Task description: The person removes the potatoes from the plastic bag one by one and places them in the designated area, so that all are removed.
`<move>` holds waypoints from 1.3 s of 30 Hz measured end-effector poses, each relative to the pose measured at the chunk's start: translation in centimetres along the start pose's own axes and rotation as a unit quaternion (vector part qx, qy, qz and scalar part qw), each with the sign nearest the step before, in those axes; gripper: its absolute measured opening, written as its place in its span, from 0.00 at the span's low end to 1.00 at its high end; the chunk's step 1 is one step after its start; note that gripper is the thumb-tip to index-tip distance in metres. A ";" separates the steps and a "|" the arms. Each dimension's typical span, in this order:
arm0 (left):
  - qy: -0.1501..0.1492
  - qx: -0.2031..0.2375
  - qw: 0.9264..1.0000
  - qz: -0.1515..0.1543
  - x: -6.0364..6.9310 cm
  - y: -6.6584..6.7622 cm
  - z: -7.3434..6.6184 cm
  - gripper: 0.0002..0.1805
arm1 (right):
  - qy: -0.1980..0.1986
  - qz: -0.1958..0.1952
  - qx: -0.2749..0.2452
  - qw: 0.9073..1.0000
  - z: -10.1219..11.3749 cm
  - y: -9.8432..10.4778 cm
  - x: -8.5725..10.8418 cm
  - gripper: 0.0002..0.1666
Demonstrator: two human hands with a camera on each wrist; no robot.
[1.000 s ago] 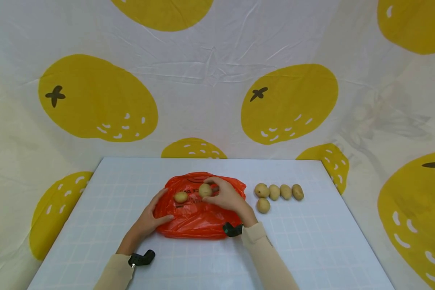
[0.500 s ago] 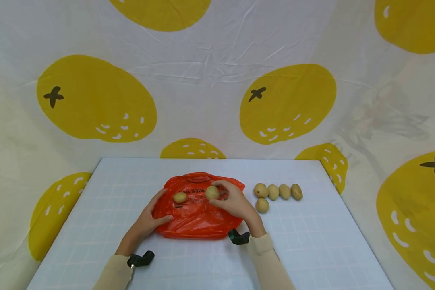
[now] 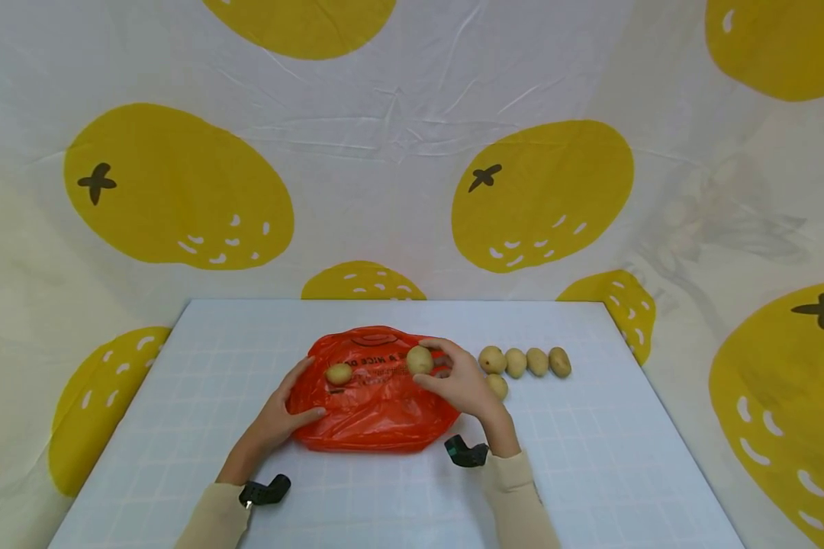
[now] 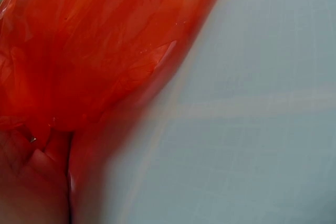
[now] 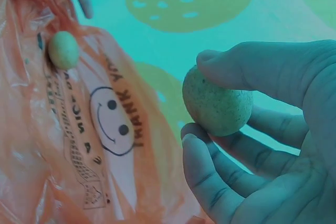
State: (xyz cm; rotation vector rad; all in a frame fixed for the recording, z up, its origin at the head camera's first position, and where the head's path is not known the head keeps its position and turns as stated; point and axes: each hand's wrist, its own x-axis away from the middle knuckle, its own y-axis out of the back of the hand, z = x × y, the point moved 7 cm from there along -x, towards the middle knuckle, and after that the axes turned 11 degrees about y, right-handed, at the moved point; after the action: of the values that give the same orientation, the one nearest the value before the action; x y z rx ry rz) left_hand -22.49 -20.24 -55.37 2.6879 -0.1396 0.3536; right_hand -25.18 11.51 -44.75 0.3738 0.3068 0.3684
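Note:
A pale round potato (image 3: pixel 419 361) is pinched between the thumb and fingers of my right hand (image 3: pixel 456 377), over the right part of a red plastic bag (image 3: pixel 378 415). The right wrist view shows the thumb on top of this potato (image 5: pixel 218 100) and fingertips below it. A smaller potato (image 3: pixel 339 374) lies on the bag, left of the middle. My left hand (image 3: pixel 281 408) rests against the bag's left side, fingers and thumb spread. Red plastic (image 4: pixel 105 51) covers part of that hand in the left wrist view.
Right of the bag, several potatoes (image 3: pixel 516 363) lie in a row, with another potato (image 3: pixel 497 386) in front, partly behind my right hand. The white table (image 3: pixel 590 457) ends at a back edge before a lemon-print cloth (image 3: pixel 384 191).
My right hand has moved right across the bag, carrying the pinched potato away from the smaller one. The left hand stays at the bag's left side.

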 end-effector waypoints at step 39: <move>0.008 -0.004 1.000 0.002 0.0 0.0 0.1 0.55 | -0.042 -0.075 0.026 0.996 -2.4 4.8 3.1 0.35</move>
State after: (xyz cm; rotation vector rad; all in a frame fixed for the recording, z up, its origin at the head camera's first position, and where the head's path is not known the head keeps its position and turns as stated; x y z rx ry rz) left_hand -22.44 -20.23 -55.43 2.6776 -0.1407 0.3737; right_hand -24.64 17.61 -45.65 0.4143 0.2615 0.1962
